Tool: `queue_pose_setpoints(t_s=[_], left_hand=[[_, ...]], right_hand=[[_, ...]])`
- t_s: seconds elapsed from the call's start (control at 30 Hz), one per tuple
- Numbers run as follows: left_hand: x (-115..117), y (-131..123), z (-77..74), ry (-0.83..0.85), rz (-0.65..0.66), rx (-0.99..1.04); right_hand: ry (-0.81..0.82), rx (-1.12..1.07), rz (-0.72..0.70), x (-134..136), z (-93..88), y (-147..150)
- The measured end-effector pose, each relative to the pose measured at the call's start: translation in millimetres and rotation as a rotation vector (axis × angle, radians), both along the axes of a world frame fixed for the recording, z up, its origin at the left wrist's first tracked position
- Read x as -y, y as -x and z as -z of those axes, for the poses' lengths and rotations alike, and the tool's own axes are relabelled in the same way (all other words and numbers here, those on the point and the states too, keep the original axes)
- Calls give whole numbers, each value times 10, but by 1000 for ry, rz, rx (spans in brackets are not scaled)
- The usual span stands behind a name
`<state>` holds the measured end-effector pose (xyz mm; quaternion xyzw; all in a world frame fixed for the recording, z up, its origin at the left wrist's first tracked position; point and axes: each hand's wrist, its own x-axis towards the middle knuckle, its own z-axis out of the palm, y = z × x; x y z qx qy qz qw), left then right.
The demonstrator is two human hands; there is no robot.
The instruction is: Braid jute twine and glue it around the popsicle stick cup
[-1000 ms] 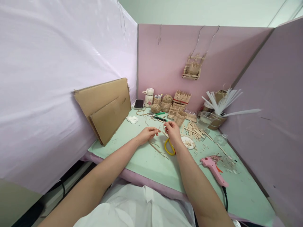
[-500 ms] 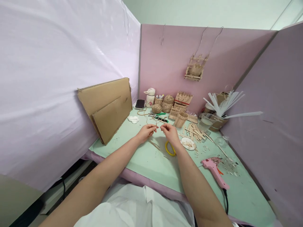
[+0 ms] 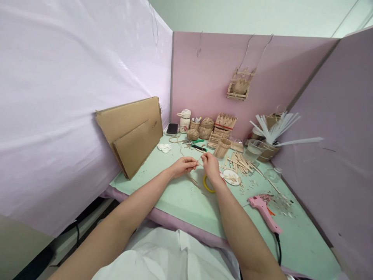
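Cardboard (image 3: 134, 134) tilted by the left wall (image 3: 72, 85) | twine ball (image 3: 192, 134), pliers (image 3: 198, 147) beyond the hands | left hand (image 3: 185, 166), fingertips pinching a thin strand (image 3: 199, 158) | strand spanning to the right hand (image 3: 210, 165), fingertips pinching too | yellow loop (image 3: 205, 185) partly behind right forearm | loose sticks (image 3: 239, 161), glue gun (image 3: 265, 212) rightward | pale-green tabletop (image 3: 180, 206), pink back panel (image 3: 210, 77)

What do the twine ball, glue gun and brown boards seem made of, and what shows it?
Twine ball: probably jute or similar plant fibre, dull; tan strands show in its windings.
Glue gun: likely moulded plastic, smooth; its body is evenly pink.
Boards: apparently cardboard, matt; plain brown faces and rough edges suggest it.
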<state>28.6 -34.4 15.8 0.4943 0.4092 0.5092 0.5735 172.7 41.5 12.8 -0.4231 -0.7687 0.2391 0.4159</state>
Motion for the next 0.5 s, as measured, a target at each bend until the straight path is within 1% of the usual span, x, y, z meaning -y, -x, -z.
queue_pose_setpoints(t_s=[0.13,0.23,0.3,0.37,0.43,0.5], left_hand=[[49,-7,-45,20,44,7],[69,-25,-71,19,12,11],[55,-33,-67,9,-27,4],[24,-33,-48,-10,-88,-2],[-13,-28,-23,-44,-179,0],[-46,-19,0,-82,-270,-3]], right_hand=[[-28,-37,112,-82,15,-48],[-40,-71,147,-148,16,-102],[-82,-74,134,-149,16,-113],[-159,-56,129,-112,12,-99],[-242,-21,116,-52,-1,-74],[-314,2,55,14,-26,-51]])
